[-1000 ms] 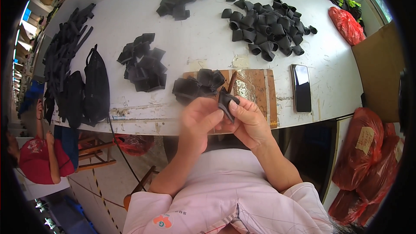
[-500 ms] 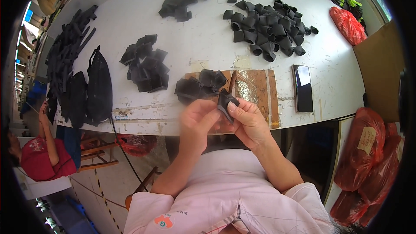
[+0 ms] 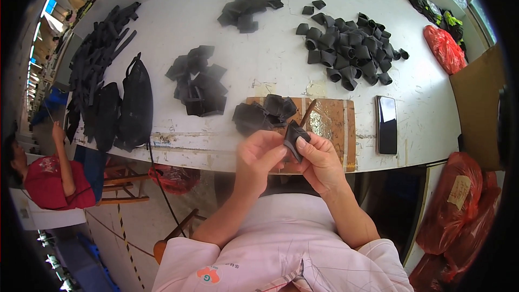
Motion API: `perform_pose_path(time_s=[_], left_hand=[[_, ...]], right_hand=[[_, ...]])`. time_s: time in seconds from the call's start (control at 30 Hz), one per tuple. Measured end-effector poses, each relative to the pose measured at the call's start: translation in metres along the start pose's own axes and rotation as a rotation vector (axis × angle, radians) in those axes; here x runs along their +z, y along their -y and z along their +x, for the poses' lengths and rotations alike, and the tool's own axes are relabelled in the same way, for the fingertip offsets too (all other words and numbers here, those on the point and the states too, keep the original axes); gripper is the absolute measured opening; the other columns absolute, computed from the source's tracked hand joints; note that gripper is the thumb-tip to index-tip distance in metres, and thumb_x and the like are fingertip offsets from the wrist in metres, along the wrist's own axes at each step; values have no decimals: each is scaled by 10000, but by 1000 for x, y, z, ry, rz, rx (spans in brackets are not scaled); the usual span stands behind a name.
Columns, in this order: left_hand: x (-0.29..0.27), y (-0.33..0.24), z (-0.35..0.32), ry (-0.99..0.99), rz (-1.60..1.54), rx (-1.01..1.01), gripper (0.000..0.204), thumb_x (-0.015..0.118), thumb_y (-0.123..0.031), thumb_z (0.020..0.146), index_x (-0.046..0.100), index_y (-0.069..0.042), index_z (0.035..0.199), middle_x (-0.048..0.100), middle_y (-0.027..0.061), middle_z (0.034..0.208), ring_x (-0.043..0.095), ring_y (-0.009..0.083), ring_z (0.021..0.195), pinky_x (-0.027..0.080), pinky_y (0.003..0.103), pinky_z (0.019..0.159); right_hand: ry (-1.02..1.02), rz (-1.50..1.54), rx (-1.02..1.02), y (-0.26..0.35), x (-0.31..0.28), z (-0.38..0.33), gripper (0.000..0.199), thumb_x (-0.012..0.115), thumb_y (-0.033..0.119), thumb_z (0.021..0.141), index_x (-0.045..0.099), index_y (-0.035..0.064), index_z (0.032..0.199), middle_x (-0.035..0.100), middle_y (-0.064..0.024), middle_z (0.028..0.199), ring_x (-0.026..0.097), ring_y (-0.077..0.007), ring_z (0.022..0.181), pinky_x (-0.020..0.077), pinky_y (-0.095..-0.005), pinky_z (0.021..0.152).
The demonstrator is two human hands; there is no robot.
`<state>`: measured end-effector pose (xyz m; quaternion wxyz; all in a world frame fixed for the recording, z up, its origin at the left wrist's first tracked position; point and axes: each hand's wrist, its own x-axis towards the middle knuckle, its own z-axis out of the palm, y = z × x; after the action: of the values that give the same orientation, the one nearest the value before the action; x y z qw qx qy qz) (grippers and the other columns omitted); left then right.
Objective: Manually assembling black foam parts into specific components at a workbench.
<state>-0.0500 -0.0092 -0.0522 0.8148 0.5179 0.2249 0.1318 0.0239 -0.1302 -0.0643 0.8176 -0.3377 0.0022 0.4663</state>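
Observation:
My left hand and my right hand meet just below the table's front edge and both pinch one small black fabric piece, folded between the fingertips. Right behind my hands lies a brown wooden board on the white table. A small heap of black pieces rests on the board's left end, and a thin brown stick leans across it.
More black piles: flat pieces, rolled pieces, a far pile, straps and black bags at the left. A dark phone lies right of the board. Red bags at right; a seated person in red lower left.
My hands stay at the same spot; the fingers have shifted slightly on the black piece, turning and folding it.

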Motion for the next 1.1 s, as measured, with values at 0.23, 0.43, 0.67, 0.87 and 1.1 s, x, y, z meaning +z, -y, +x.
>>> perform_pose_path(time_s=[0.23,0.43,0.67,0.87,1.1], left_hand=[[-4,3,-1,18,-12,27,109,547,4,774,570,13,881,617,70,754,586,105,642,464,205,515],[-3,3,1,-8,-17,-20,76,548,0,788,572,19,859,616,71,730,582,101,619,466,203,515],[3,1,-1,-47,272,159,53,569,-17,804,567,18,844,598,37,688,544,59,594,430,172,506],[9,6,-8,14,779,462,41,567,16,799,554,14,837,573,-9,668,512,27,572,399,164,497],[4,18,3,-96,64,147,115,551,68,762,537,0,854,582,63,719,455,32,467,316,149,387]], right_hand=[[8,2,-5,-3,0,2,129,551,148,856,593,40,913,616,-44,850,572,-109,751,480,-272,689],[-24,-83,29,-2,-3,4,142,582,174,837,592,42,888,611,-41,832,559,-108,719,457,-252,607],[-271,-1377,-855,4,15,-11,253,705,104,661,574,12,857,525,-81,714,539,-218,673,429,-286,536],[-86,-1487,-1061,-2,3,-6,202,654,16,640,573,18,825,515,-93,788,523,-233,652,428,-306,511],[-293,-1621,-981,-16,-15,9,138,580,5,681,562,8,818,541,-68,751,552,-205,657,460,-303,534]])
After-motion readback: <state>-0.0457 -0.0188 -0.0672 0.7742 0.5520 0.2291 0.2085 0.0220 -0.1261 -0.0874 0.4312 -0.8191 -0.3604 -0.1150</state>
